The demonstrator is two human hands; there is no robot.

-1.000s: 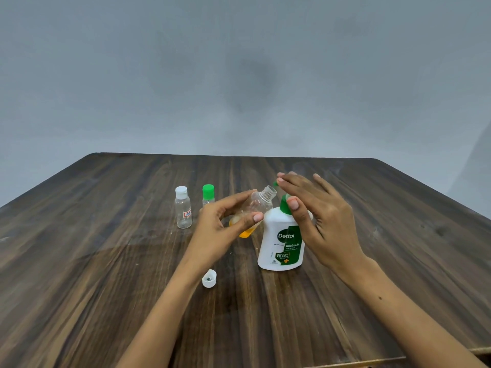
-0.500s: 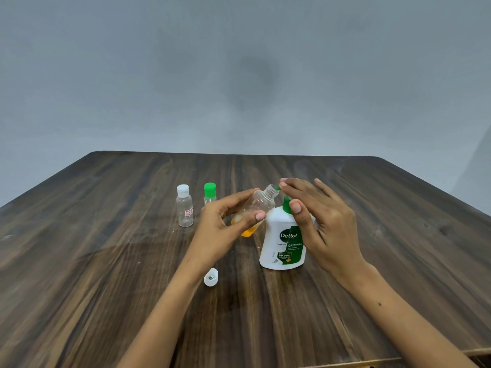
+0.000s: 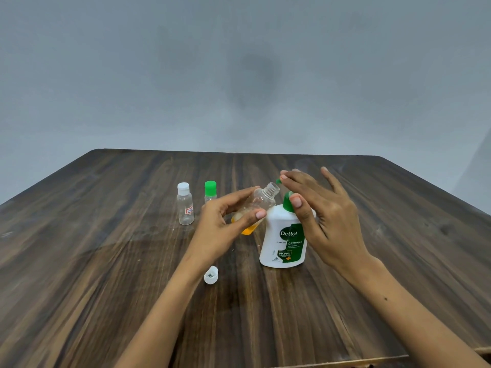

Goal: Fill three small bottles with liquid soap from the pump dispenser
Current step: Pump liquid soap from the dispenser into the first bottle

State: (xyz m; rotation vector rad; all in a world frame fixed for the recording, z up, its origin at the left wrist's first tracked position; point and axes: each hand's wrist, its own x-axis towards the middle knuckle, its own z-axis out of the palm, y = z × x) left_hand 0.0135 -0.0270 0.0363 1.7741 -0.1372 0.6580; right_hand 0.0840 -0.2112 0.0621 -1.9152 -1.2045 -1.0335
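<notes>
Left hand [image 3: 223,229] grips tilted bottle [image 3: 259,205] at centre; flat right hand [image 3: 318,205] on pump [image 3: 288,200]; soap may miss the mouth.

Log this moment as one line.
left hand: holds tilted clear plastic bottle | right hand: on white Dettol pump dispenser | soap: partly filled

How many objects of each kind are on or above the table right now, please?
Small bottles: 3 (white-capped, green-capped, open one gripped by the left hand)
Pump dispensers: 1, right hand on its pump
Loose caps: 1
Total: 5
</notes>
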